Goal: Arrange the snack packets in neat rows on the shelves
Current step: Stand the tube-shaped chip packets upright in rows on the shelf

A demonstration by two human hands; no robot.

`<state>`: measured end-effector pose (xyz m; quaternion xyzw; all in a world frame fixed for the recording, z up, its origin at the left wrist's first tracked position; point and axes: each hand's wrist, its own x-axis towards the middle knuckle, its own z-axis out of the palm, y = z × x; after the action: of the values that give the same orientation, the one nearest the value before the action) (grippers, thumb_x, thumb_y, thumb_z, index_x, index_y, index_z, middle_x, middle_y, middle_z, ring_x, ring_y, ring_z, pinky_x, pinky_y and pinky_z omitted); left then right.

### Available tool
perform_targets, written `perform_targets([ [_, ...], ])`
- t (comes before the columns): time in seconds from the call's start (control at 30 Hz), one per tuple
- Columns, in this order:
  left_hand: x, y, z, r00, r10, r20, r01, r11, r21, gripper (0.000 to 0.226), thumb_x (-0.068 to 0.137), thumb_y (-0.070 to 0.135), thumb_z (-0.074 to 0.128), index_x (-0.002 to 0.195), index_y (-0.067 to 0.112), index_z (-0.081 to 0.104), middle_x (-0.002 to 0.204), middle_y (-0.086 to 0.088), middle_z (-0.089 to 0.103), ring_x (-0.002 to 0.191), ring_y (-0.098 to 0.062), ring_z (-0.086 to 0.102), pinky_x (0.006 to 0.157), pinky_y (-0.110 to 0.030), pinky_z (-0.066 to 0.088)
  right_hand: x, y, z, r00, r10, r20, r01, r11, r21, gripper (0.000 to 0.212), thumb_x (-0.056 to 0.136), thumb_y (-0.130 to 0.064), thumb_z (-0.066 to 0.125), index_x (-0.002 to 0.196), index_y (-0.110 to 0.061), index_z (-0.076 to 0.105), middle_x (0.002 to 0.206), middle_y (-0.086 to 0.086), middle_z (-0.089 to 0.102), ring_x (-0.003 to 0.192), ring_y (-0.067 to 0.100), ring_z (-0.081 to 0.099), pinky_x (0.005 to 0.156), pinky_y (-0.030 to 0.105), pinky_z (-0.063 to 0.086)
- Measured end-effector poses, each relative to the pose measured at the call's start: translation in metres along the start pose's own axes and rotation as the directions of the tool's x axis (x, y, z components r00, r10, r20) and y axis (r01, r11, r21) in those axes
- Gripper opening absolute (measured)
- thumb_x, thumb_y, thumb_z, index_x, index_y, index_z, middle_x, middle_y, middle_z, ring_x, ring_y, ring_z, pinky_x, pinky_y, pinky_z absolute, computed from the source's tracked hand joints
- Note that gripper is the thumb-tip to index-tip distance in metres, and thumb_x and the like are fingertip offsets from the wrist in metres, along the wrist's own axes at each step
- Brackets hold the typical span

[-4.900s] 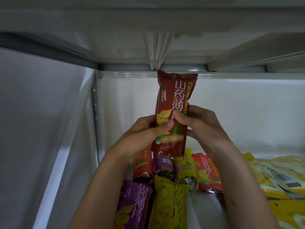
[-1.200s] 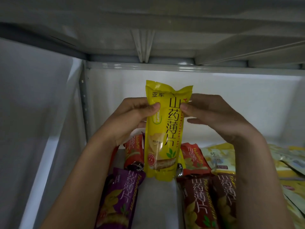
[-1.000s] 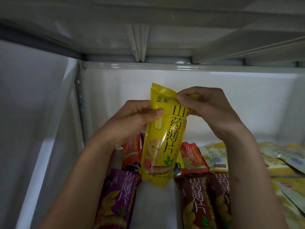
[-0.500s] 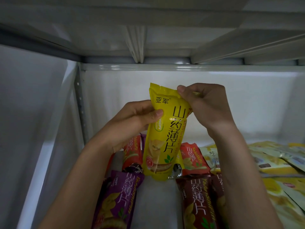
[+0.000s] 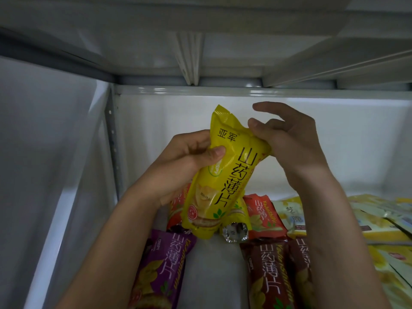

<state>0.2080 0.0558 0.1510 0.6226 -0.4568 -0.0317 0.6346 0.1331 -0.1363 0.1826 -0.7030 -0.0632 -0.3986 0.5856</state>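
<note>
Your left hand [image 5: 189,157] grips a yellow packet [image 5: 225,175] from its left side, thumb pressed across the front and fingers curled behind it. Your right hand [image 5: 287,139] touches the packet's upper right corner with the thumb tip, while the other fingers are spread loosely and lifted off the wrapper. The packet is held up above the shelf [image 5: 214,264], tilted so that its crimped top leans left, with its bottom end hanging just over the packets at the back.

The shelf is white metal, with a white back wall and the underside of another shelf overhead. A pale side panel [image 5: 44,175] closes in the left.

On the right lies a loose spread of flat pale yellow packets [image 5: 379,230], overlapping one another. In the front row, a purple packet [image 5: 162,270] lies on the left and a brown packet [image 5: 267,279] on the right, with bare shelf between them. A second brown one lies beside it, mostly hidden by your right forearm. Behind them, an orange-red packet [image 5: 263,217] leans back, and the silver crimped end of another yellow one [image 5: 234,230] shows beside it.
</note>
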Motion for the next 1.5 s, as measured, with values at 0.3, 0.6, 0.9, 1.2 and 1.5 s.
perform_targets([
  [0.3, 0.004, 0.0, 0.004, 0.998, 0.002, -0.068, -0.007, 0.998, -0.066, 0.032, 0.1, 0.013, 0.059, 0.128, 0.0, 0.069, 0.126, -0.02, 0.072, 0.12, -0.033, 0.069, 0.107, -0.049, 0.052, -0.002, -0.003, -0.002, 0.998, 0.021, 0.06, -0.026, 0.996, 0.082, 0.005, 0.093, -0.017, 0.075, 0.097, -0.016, 0.077, 0.078, -0.004, 0.074, 0.071, 0.011, 0.071, 0.072, 0.029, 0.062],
  [0.6, 0.007, 0.005, 0.009, 0.982, -0.061, -0.181, 0.018, 0.973, -0.231, 0.041, 0.095, 0.028, 0.06, 0.125, 0.003, 0.071, 0.122, -0.017, 0.075, 0.113, -0.029, 0.072, 0.102, -0.043, 0.055, -0.004, 0.0, -0.001, 0.99, 0.021, 0.14, -0.032, 0.997, 0.074, 0.011, 0.096, -0.019, 0.07, 0.102, -0.013, 0.078, 0.097, 0.007, 0.081, 0.094, 0.023, 0.077, 0.083, 0.029, 0.063],
  [0.9, 0.008, 0.001, 0.003, 0.934, 0.052, -0.353, -0.095, 0.99, -0.104, 0.034, 0.103, 0.026, 0.062, 0.117, -0.004, 0.072, 0.113, -0.029, 0.073, 0.097, -0.031, 0.071, 0.088, -0.042, 0.058, -0.007, -0.003, 0.006, 0.968, 0.038, 0.249, -0.059, 0.996, 0.074, 0.034, 0.087, -0.039, 0.067, 0.108, -0.014, 0.077, 0.101, -0.001, 0.081, 0.098, 0.013, 0.077, 0.086, 0.026, 0.062],
  [1.2, 0.009, 0.007, 0.005, 0.952, -0.041, -0.303, -0.024, 0.978, -0.209, 0.041, 0.096, 0.044, 0.061, 0.12, 0.015, 0.076, 0.117, -0.007, 0.078, 0.111, -0.023, 0.074, 0.096, -0.04, 0.057, -0.007, -0.001, 0.003, 0.945, 0.039, 0.326, -0.037, 0.999, -0.013, 0.022, 0.083, -0.028, 0.073, 0.102, -0.019, 0.08, 0.096, -0.004, 0.082, 0.093, 0.012, 0.078, 0.079, 0.019, 0.06],
  [1.5, 0.007, 0.002, 0.004, 0.905, 0.055, -0.421, -0.105, 0.99, -0.098, 0.021, 0.1, 0.018, 0.064, 0.112, 0.006, 0.077, 0.103, -0.011, 0.081, 0.092, -0.022, 0.078, 0.077, -0.031, 0.061, -0.01, 0.001, 0.0, 0.85, 0.124, 0.511, -0.05, 0.986, -0.156, 0.041, 0.081, -0.037, 0.07, 0.119, -0.021, 0.077, 0.112, -0.01, 0.079, 0.111, 0.005, 0.072, 0.098, 0.027, 0.053],
])
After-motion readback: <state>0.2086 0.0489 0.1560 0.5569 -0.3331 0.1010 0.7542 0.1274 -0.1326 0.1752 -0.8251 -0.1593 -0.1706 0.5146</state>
